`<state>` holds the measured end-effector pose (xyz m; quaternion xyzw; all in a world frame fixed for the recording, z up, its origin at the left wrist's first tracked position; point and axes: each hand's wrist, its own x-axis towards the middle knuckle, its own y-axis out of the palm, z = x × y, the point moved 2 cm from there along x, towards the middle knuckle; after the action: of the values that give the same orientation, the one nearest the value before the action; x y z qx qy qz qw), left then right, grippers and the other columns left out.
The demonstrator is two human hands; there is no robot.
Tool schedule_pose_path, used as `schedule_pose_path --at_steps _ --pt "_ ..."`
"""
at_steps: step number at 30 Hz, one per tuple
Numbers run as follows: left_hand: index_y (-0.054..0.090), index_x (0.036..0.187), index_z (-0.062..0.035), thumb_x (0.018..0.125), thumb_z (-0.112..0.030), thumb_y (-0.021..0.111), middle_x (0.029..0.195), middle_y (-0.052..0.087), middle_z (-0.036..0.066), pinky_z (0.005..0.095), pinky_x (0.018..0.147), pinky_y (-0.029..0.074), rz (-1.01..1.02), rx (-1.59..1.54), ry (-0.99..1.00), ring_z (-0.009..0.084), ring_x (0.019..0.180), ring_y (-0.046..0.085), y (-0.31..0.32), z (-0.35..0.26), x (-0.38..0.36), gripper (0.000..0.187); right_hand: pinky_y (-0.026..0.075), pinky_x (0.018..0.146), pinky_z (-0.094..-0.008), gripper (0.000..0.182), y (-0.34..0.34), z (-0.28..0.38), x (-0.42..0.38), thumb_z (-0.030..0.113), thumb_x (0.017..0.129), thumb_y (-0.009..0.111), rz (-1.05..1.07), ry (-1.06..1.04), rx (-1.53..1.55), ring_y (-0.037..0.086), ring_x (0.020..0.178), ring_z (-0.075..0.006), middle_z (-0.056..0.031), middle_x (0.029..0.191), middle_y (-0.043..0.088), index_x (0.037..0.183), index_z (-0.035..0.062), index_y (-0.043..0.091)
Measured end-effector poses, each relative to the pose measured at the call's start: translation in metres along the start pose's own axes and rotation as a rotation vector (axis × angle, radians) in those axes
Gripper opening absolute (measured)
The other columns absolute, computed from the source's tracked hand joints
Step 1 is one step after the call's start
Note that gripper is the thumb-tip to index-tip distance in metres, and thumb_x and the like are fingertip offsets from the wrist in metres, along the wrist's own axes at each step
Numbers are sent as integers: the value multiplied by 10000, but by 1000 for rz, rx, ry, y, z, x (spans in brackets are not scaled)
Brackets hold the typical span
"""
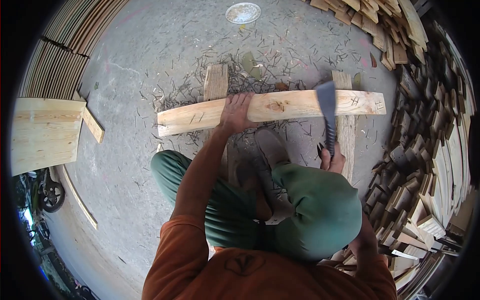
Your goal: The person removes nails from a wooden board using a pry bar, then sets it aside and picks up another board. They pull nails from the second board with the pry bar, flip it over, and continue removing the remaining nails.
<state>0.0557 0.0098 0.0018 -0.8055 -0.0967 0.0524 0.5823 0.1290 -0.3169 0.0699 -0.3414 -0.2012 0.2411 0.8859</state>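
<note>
A pale wooden board (287,105) lies crosswise over two rough wooden battens, the left batten (216,82) and the right batten (346,150). My left hand (238,112) grips the board left of its middle, fingers over the far edge and thumb toward the near edge. Closed around a ribbed handle, my right hand (334,161) holds a dark metal tool with a flat, flared blade (326,95). The blade overlaps the right part of the board and is slightly blurred. A small dark forked tip (320,149) shows beside my right hand.
Loose nails (187,82) litter the concrete floor around the board. A big heap of stacked wood pieces (415,150) lines the right side, with more planks (370,20) behind. Stacked boards (65,60) and a wide panel (45,132) stand left. An oval dish (243,13) lies far ahead.
</note>
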Motion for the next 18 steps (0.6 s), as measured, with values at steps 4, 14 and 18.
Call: schedule_pose_path --at_steps 4,14,18 --pt "366 1439 -51 584 -551 826 1337 480 99 459 1111 252 -38 32 15 252 1249 434 12 10 2 1093 480 602 -562 438 17 -4 -5 455 956 552 370 211 -428 630 690 -499 -284 660 604 905 21 541" --pt "360 1445 -37 598 -555 816 1300 486 111 437 1101 267 -53 5 24 273 1234 432 9 2 -8 1093 381 509 -403 426 12 -26 -9 378 1006 501 314 221 -381 485 497 -227 -165 560 490 894 -24 589" --pt "365 1440 -33 590 -544 822 1297 485 118 436 1101 269 -32 -11 14 278 1239 430 2 3 -2 1092 361 508 -369 481 -18 12 16 421 1006 485 141 385 80 443 527 -157 -146 562 446 904 -29 619"
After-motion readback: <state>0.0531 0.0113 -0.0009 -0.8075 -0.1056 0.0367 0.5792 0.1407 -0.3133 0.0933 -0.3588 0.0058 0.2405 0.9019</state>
